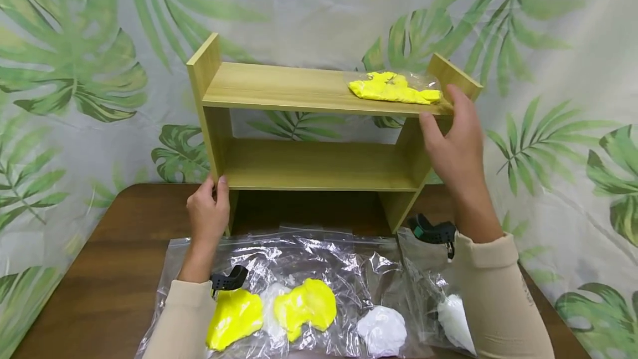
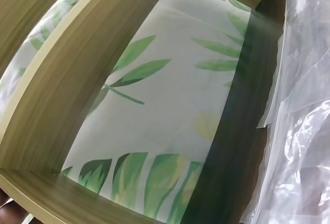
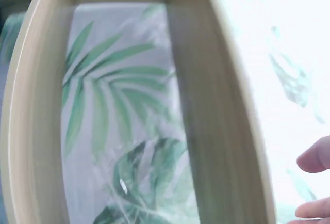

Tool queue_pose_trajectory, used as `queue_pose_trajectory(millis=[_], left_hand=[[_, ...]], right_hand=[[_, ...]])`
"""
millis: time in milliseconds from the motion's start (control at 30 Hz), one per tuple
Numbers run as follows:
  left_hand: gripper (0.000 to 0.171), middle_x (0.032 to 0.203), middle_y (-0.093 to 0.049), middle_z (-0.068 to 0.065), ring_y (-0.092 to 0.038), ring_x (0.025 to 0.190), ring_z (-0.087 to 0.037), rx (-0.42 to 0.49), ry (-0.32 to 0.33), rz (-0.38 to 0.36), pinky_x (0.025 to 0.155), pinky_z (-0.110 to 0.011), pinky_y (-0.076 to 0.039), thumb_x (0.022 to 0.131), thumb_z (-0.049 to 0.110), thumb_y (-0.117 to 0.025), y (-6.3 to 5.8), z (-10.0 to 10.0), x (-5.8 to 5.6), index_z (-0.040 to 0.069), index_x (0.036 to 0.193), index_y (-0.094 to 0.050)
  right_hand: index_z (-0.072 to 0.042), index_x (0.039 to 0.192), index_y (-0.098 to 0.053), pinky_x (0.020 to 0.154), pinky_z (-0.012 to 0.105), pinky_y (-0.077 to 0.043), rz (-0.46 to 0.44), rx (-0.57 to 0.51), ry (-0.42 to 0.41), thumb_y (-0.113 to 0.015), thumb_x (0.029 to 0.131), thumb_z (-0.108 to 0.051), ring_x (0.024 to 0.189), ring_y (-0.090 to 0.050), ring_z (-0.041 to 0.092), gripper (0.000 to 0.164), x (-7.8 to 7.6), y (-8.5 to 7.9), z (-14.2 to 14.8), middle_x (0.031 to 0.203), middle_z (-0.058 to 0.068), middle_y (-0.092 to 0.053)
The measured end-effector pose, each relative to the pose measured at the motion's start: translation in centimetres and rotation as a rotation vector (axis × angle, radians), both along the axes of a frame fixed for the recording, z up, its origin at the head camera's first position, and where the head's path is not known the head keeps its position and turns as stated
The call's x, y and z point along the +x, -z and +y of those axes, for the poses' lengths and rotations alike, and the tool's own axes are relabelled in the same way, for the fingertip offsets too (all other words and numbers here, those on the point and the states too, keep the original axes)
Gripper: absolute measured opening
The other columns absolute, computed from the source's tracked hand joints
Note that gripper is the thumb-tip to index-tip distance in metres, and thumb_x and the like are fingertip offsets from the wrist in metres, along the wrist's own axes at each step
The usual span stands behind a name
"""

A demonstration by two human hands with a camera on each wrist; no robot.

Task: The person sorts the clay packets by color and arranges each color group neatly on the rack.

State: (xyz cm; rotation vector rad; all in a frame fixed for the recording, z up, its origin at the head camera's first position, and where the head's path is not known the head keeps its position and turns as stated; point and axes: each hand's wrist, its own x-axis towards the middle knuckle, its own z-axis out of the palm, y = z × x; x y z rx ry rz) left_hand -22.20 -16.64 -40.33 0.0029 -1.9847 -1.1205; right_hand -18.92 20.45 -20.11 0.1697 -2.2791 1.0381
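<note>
While the left hand [image 1: 208, 210] grips the upright [image 1: 218, 140] of the wooden shelf unit [image 1: 319, 164], fingers round its outer side, the right hand [image 1: 457, 140] is up at the opposite end, thumb and fingers parted wide! Whether those fingertips touch the top board [image 1: 279, 83], I cannot tell. Just to their left, look, lies the bag of yellow material [image 1: 394, 91], right on that board. And the unit itself stands between the two hands, on the brown table [image 1: 94, 270]. Down below them, clear plastic bags [image 1: 344, 248] spread between the forearms: two yellow lumps [image 1: 311, 304] nearer the left sleeve [image 1: 180, 320], a white lump [image 1: 382, 330] nearer the right sleeve [image 1: 505, 303]. Beyond both hands, leaf-printed cloth [image 1: 75, 65]!
</note>
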Motion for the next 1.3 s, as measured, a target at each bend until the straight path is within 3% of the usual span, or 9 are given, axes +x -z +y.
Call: queue_pose_trajectory(millis=[233,333,433,600,800,1033,1167,1300], left_hand=[[0.026,0.065,-0.058,-0.015,-0.053,0.060,-0.035,-0.033,0.011,-0.002,0.057,-0.048,-0.041,0.097,0.021,-0.054,0.5,0.0,0.2,0.003,0.077,-0.057],[0.025,0.065,-0.060,-0.015,-0.056,0.061,-0.035,-0.031,0.006,0.002,0.056,-0.049,-0.043,0.096,0.020,-0.055,0.7,0.2,0.2,0.003,0.077,-0.058],[0.025,0.064,-0.060,-0.014,-0.056,0.060,-0.034,-0.031,0.008,0.004,0.055,-0.048,-0.043,0.095,0.019,-0.055,0.9,0.2,0.2,0.003,0.076,-0.058],[0.026,0.062,-0.059,-0.014,-0.054,0.058,-0.032,-0.029,0.003,0.008,0.054,-0.046,-0.042,0.096,0.018,-0.055,1.1,0.1,0.1,0.003,0.075,-0.057],[0.025,0.061,-0.058,-0.014,-0.053,0.057,-0.034,-0.042,-0.013,0.025,0.053,-0.047,-0.041,0.095,0.016,-0.057,1.1,0.0,-0.2,0.002,0.074,-0.057],[0.026,0.062,-0.059,-0.015,-0.054,0.058,-0.034,-0.044,0.002,0.027,0.054,-0.046,-0.042,0.095,0.017,-0.056,0.8,0.1,-0.5,0.001,0.075,-0.058],[0.025,0.061,-0.058,-0.014,-0.054,0.058,-0.032,-0.041,-0.006,0.032,0.054,-0.044,-0.042,0.095,0.016,-0.056,0.8,0.0,-0.4,0.002,0.074,-0.058],[0.026,0.059,-0.054,-0.012,-0.050,0.055,-0.029,-0.048,-0.013,0.046,0.052,-0.042,-0.040,0.095,0.015,-0.055,0.6,-0.3,-0.3,0.003,0.073,-0.056]], right_hand=[[-0.007,0.147,-0.035,0.109,0.023,-0.027,-0.027,-0.567,-0.197,-0.056,0.097,-0.014,0.138,-0.034,0.018,0.055,4.5,3.6,0.7,0.150,0.010,-0.037],[0.000,0.147,-0.032,0.107,0.024,-0.032,-0.064,-0.714,-0.356,-0.054,0.098,-0.009,0.136,-0.037,0.021,0.054,5.8,5.5,1.2,0.147,0.016,-0.038],[0.009,0.146,-0.025,0.104,0.026,-0.035,-0.120,-0.795,-0.539,-0.049,0.100,-0.005,0.132,-0.043,0.022,0.054,6.4,7.3,1.8,0.142,0.019,-0.042],[0.017,0.143,-0.018,0.100,0.031,-0.039,-0.280,-0.780,-0.747,-0.038,0.103,-0.004,0.127,-0.050,0.024,0.049,6.6,10.2,2.4,0.136,0.015,-0.052],[0.015,0.142,-0.026,0.101,0.035,-0.040,-0.524,-0.745,-0.895,-0.032,0.105,-0.006,0.128,-0.049,0.029,0.043,6.5,14.8,2.6,0.137,0.013,-0.053],[0.022,0.139,-0.022,0.099,0.036,-0.041,-0.759,-0.763,-0.864,-0.040,0.104,-0.006,0.123,-0.054,0.027,0.048,6.1,19.6,2.5,0.130,0.013,-0.059],[0.023,0.137,-0.023,0.098,0.036,-0.043,-0.891,-0.726,-0.849,-0.043,0.103,-0.010,0.119,-0.057,0.028,0.051,6.0,21.2,2.5,0.129,0.021,-0.058],[0.024,0.131,-0.036,0.089,0.036,-0.050,-1.022,-0.637,-0.794,-0.047,0.102,-0.016,0.106,-0.064,0.028,0.050,5.9,22.0,2.4,0.118,0.026,-0.061]])
